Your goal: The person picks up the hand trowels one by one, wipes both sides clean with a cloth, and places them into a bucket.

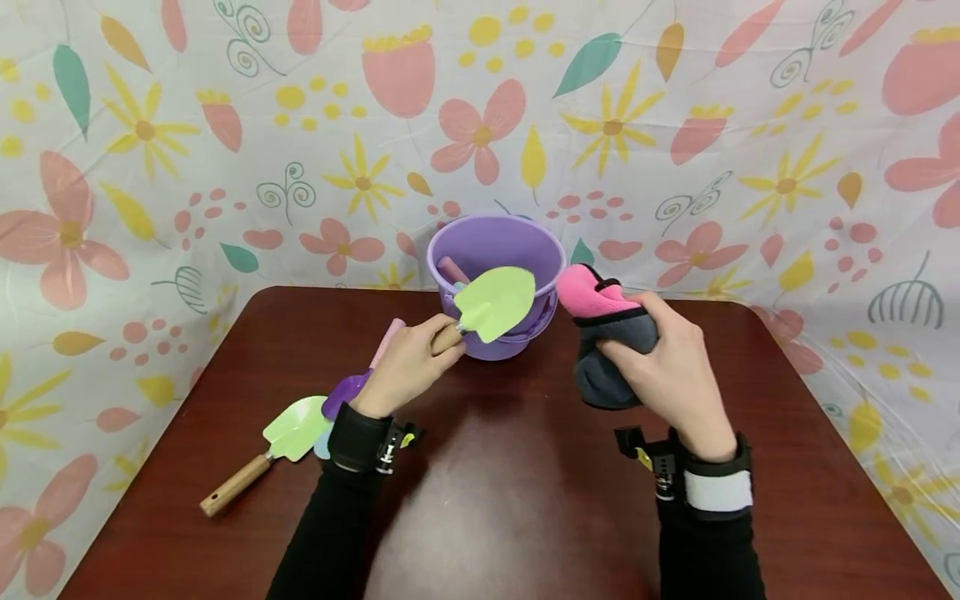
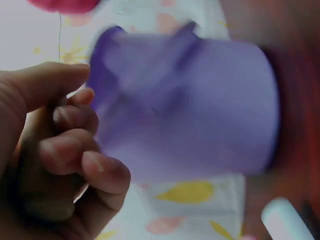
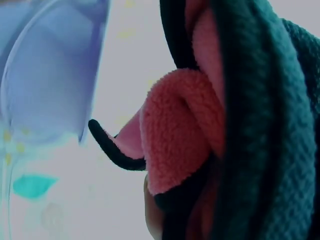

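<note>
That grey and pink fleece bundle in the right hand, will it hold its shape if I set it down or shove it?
Probably not. The fleece bundle bulges around the right hand gripping it, so it looks soft and floppy. Its fuzzy pile should resist sliding on the table. It seems light and unlikely to roll or break.

I see a smooth, matt purple plastic bucket [image 1: 497, 250]. My left hand [image 1: 408, 364] grips a trowel with a matt green painted blade [image 1: 496, 302]. My right hand [image 1: 667, 367] squeezes a fuzzy fleece glove [image 1: 609, 333], pink and grey. A spare trowel [image 1: 258, 454] has a bare wooden handle. The dark wood bench [image 1: 480, 492] shines glossy.
</note>
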`<state>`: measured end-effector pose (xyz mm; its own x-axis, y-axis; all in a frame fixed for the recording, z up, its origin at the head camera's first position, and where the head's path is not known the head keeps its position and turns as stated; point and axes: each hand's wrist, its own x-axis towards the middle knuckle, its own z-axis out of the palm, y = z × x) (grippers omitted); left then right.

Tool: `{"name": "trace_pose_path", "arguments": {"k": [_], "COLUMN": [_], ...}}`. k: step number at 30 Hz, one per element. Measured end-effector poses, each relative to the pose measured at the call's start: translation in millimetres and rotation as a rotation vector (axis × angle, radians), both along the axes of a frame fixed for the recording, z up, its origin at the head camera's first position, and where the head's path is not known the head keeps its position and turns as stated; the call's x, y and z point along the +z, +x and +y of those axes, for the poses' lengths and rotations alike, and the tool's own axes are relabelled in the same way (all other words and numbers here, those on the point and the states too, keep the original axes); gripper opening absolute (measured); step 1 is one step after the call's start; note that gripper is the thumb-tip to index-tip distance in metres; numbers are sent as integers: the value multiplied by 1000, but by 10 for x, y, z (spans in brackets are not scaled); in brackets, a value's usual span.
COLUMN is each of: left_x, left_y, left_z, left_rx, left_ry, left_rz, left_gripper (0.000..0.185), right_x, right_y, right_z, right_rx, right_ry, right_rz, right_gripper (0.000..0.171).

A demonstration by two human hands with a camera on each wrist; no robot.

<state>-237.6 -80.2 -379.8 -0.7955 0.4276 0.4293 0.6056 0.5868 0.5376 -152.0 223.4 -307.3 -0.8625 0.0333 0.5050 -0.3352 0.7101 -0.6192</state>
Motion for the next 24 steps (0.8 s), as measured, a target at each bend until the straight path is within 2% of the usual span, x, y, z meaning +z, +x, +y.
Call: {"name": "trace_pose_path", "arguments": {"k": [5, 9, 14, 19, 24], "left_x": [153, 158, 105, 135, 175], "left_y": [23, 49, 163, 273, 245], "left_z": [176, 308, 484, 515, 455], "left_rx": [-7, 5, -35, -69, -72], "left_ry": [94, 129, 75, 32, -7], "left_rz": [-81, -121, -155, -127, -112], "left_gripper": [25, 27, 22, 13, 19], "right_x": [31, 4, -125, -212, -202], "right_y": [-75, -152, -235, -299, -320], "right_z": [-223, -335, -389, -513, -682], "right_rx": [-3, -25, 15, 88, 151], "right_ry": [-53, -80, -27, 13, 71], "right_rz": [19, -2, -31, -6, -2], "right_gripper": [32, 31, 35, 36, 36]}}
